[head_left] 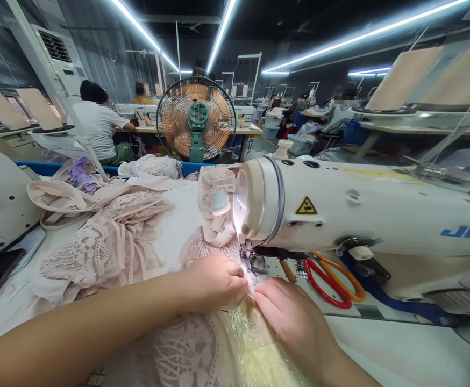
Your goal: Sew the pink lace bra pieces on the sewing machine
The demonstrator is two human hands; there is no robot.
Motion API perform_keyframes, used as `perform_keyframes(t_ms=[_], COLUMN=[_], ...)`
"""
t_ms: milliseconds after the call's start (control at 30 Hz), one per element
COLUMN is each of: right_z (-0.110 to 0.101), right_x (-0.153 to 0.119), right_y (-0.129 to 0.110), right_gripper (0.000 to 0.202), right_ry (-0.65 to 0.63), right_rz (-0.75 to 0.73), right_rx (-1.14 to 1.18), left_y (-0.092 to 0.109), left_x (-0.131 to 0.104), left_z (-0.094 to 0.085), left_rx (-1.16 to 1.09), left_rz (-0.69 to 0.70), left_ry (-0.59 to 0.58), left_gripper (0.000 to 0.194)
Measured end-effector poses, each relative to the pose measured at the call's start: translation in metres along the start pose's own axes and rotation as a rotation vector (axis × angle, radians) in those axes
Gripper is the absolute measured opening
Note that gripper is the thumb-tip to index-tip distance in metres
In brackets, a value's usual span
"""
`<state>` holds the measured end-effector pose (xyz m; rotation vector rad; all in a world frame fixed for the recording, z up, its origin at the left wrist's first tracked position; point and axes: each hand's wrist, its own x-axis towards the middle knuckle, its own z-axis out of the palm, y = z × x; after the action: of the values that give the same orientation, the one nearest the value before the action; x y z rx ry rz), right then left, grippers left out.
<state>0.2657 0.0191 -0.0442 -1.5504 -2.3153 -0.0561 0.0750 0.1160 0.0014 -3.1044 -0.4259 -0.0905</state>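
Note:
A white sewing machine [364, 204] reaches in from the right, its lit needle area just beyond my fingers. Pale pink lace fabric [190, 346] lies under my hands and runs up to the needle. My left hand [216, 282] is closed on the fabric just left of the needle. On the near right side of the needle, my right hand [287, 309] has its fingers pressed together on the fabric edge. Shiny yellowish material [259, 349] shows between my forearms. The fingertips and the exact edge they pinch are partly hidden.
Red-handled scissors [329, 293] and an orange-handled pair [354, 279] lie under the machine arm. More lace pieces [98, 247] are heaped at the left. A large fan [197, 121] stands beyond the table. A person in a white shirt [95, 126] sits at the back left.

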Motion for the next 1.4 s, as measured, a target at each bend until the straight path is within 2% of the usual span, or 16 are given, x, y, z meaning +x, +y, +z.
perform_keyframes(t_ms=[67, 133, 200, 233, 333, 500, 800, 1067, 1300, 1400], right_z=[0.001, 0.002, 0.003, 0.003, 0.005, 0.011, 0.010, 0.007, 0.010, 0.011], right_x=[0.001, 0.003, 0.005, 0.007, 0.010, 0.011, 0.015, 0.014, 0.012, 0.007], right_y=[0.000, -0.002, -0.003, -0.003, -0.002, 0.000, -0.005, 0.000, 0.003, 0.005], right_gripper=[0.024, 0.027, 0.028, 0.028, 0.025, 0.024, 0.031, 0.040, 0.041, 0.044], right_ry=[-0.009, 0.072, 0.157, 0.177, 0.150, 0.087, 0.284, 0.248, 0.193, 0.188], right_rz=[0.021, -0.035, -0.098, -0.112, -0.101, -0.033, -0.033, -0.052, -0.072, -0.073], right_rx=[-0.001, -0.044, -0.087, -0.101, -0.126, -0.134, -0.186, -0.179, -0.185, -0.193], left_y=[0.012, 0.018, 0.017, 0.015, 0.005, -0.011, -0.042, -0.056, -0.073, -0.069], left_x=[-0.003, -0.005, -0.006, -0.006, -0.006, -0.005, 0.003, 0.011, 0.019, 0.016], left_z=[-0.001, 0.000, 0.004, 0.007, 0.015, 0.021, 0.019, 0.011, 0.018, 0.011], left_rx=[-0.043, -0.037, -0.007, 0.012, 0.054, 0.076, 0.076, 0.067, 0.165, 0.163], left_rz=[0.024, 0.037, 0.049, 0.053, 0.093, 0.186, 0.272, 0.251, 0.228, 0.160], left_ry=[-0.009, -0.013, 0.017, 0.046, 0.125, 0.176, 0.143, 0.164, 0.166, 0.195], left_gripper=[0.022, 0.031, 0.019, 0.014, 0.026, 0.021, 0.026, 0.022, 0.024, 0.024])
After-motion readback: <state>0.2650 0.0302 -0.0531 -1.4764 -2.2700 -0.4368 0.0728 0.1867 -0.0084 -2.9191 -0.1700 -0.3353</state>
